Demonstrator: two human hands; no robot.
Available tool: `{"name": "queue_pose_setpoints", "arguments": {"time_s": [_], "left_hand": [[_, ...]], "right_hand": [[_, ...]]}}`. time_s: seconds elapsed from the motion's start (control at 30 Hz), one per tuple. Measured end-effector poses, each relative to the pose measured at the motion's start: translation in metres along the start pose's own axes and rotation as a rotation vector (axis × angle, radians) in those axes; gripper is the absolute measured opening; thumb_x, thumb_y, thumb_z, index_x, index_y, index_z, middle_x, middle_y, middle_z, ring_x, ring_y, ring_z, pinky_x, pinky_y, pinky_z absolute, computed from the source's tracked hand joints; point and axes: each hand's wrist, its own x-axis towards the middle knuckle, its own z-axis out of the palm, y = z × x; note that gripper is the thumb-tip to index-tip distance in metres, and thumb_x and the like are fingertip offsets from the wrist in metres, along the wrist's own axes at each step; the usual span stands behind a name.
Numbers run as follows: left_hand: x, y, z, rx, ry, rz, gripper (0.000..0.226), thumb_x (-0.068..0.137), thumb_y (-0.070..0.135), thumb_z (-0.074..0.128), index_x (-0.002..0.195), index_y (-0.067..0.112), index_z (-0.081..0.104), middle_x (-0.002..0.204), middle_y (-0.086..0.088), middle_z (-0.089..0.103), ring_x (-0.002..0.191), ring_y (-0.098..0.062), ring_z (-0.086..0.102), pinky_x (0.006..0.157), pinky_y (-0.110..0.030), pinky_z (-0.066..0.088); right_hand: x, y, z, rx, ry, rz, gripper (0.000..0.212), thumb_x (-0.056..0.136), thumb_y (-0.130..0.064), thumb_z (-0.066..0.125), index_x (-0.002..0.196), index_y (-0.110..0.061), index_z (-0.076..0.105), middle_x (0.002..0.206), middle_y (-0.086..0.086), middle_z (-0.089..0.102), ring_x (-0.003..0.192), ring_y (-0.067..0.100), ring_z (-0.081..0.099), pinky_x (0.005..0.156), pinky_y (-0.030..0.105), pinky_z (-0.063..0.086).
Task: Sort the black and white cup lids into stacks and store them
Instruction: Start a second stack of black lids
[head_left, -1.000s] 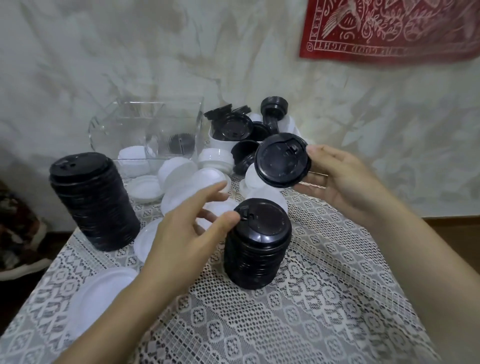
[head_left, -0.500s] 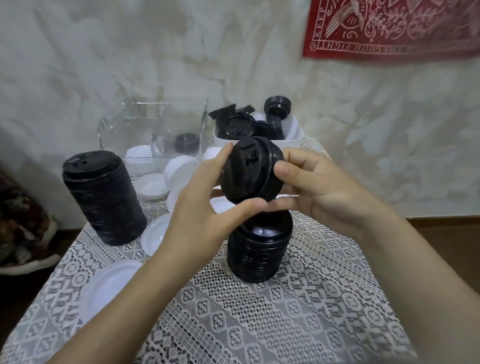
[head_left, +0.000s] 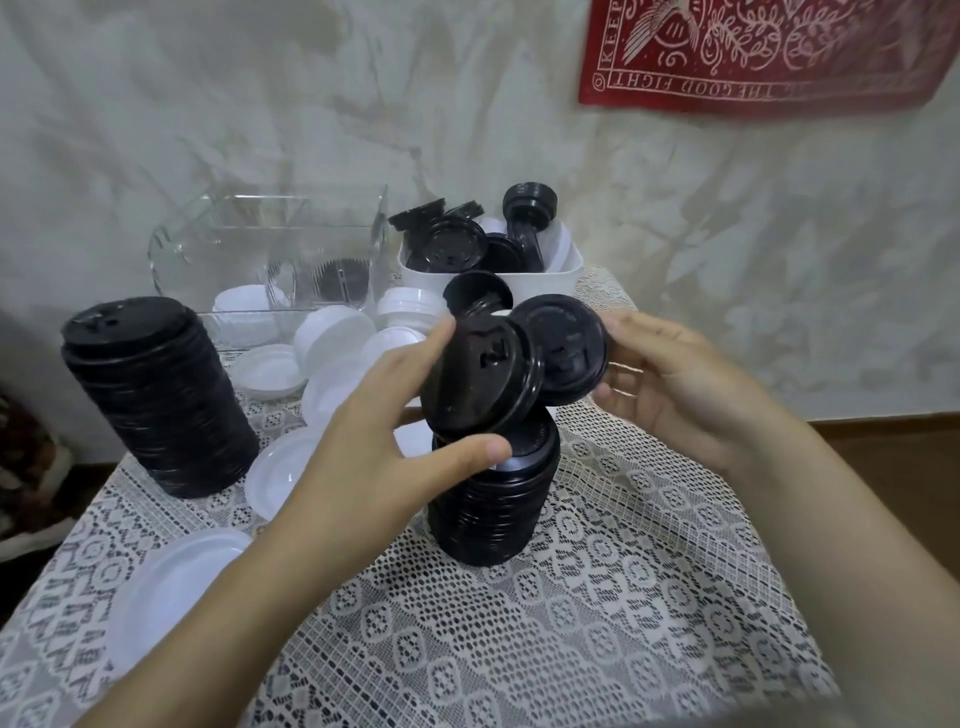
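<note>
My left hand (head_left: 374, 441) grips a tilted black lid (head_left: 478, 379) between thumb and fingers, just above a short stack of black lids (head_left: 493, 509) at the table's middle. Beside it my right hand (head_left: 670, 384) holds a second black lid (head_left: 566, 348) by its right edge, and the two lids overlap. A taller black stack (head_left: 150, 395) stands at the left. Loose white lids (head_left: 332, 338) lie behind and to the left, one large (head_left: 171, 587) near the front left. A white bin (head_left: 519, 283) at the back holds mixed black and white lids.
A clear plastic box (head_left: 275, 249) stands at the back left with a few lids inside. The table wears a white lace cloth (head_left: 571, 623). A marbled wall rises close behind, with a red banner (head_left: 753, 47) at the upper right. The table's left edge drops to a dark floor.
One second ago my right hand held one lid while my left reached for the short stack. Both hands then met on a lid; now the two lids are fanned apart, one per hand.
</note>
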Motion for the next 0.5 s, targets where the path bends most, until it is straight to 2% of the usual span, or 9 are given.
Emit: {"name": "queue_pose_setpoints", "arguments": {"time_s": [0.1, 0.2, 0.3, 0.37, 0.5], "left_hand": [[0.0, -0.003, 0.002, 0.011, -0.059, -0.013, 0.092, 0.07, 0.064, 0.076, 0.152, 0.055, 0.035, 0.137, 0.035, 0.049, 0.133, 0.01, 0.047, 0.108, -0.022, 0.038], [-0.001, -0.005, 0.003, 0.042, -0.128, -0.021, 0.092, 0.071, 0.065, 0.074, 0.153, 0.055, 0.034, 0.143, 0.031, 0.047, 0.138, 0.006, 0.044, 0.115, -0.032, 0.036], [-0.001, -0.004, 0.003, 0.088, -0.175, -0.021, 0.085, 0.074, 0.065, 0.073, 0.15, 0.058, 0.036, 0.149, 0.029, 0.043, 0.142, 0.001, 0.042, 0.119, -0.04, 0.036], [-0.001, -0.003, 0.004, 0.11, -0.191, -0.004, 0.073, 0.077, 0.062, 0.072, 0.145, 0.057, 0.045, 0.152, 0.029, 0.041, 0.143, 0.001, 0.041, 0.118, -0.041, 0.037], [-0.001, -0.003, 0.007, 0.136, -0.198, 0.016, 0.061, 0.078, 0.06, 0.07, 0.137, 0.055, 0.054, 0.152, 0.032, 0.039, 0.142, 0.007, 0.038, 0.118, -0.039, 0.037]], "right_hand": [[0.005, 0.009, -0.012, 0.079, 0.071, 0.074, 0.017, 0.083, -0.024, 0.066, 0.098, -0.016, 0.07, 0.084, 0.002, 0.071, 0.068, 0.01, 0.061, 0.057, 0.02, 0.056], [0.011, 0.022, -0.03, 0.084, 0.094, 0.162, 0.013, 0.091, -0.02, 0.065, 0.104, -0.018, 0.069, 0.086, 0.001, 0.071, 0.07, 0.01, 0.062, 0.057, 0.021, 0.057], [0.014, 0.034, -0.046, -0.103, 0.096, 0.276, 0.01, 0.1, -0.022, 0.064, 0.106, -0.018, 0.071, 0.081, -0.002, 0.07, 0.066, 0.008, 0.062, 0.058, 0.021, 0.056], [0.014, 0.04, -0.053, -0.241, 0.094, 0.325, 0.008, 0.102, -0.022, 0.063, 0.103, -0.018, 0.07, 0.077, -0.002, 0.068, 0.063, 0.007, 0.06, 0.059, 0.022, 0.055], [0.014, 0.041, -0.054, -0.437, 0.131, 0.304, 0.02, 0.106, -0.027, 0.056, 0.105, -0.014, 0.071, 0.076, 0.001, 0.07, 0.066, 0.012, 0.064, 0.061, 0.027, 0.057]]}}
